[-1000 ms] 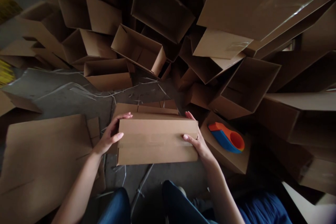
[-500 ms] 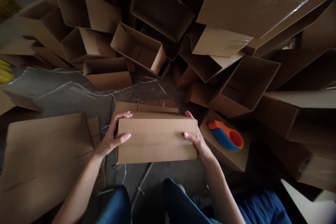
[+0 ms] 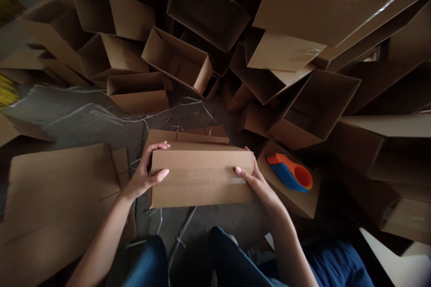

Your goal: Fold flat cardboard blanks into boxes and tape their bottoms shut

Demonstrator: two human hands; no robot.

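Observation:
Between my two hands is a brown cardboard box (image 3: 202, 184), its long taped side facing me. My left hand (image 3: 148, 172) grips the left end, thumb on the near side and fingers over the top edge. At the right end, my right hand (image 3: 254, 177) holds on with its thumb on the near side; most of its fingers are hidden behind the box. Just beyond lies a flattened cardboard piece (image 3: 188, 136), partly covered by the box. An orange and blue tape dispenser (image 3: 290, 172) rests on another carton (image 3: 311, 199) to the right.
Open cardboard boxes (image 3: 178, 60) are heaped across the far side and the right. A flat cardboard sheet (image 3: 60, 206) lies at the left. Loose plastic strapping (image 3: 101, 114) is strewn over the concrete floor (image 3: 77, 130). My knees (image 3: 151, 262) are below the box.
My right hand's fingers have slipped slightly lower behind the box's right end. The box and my left hand stay almost in place.

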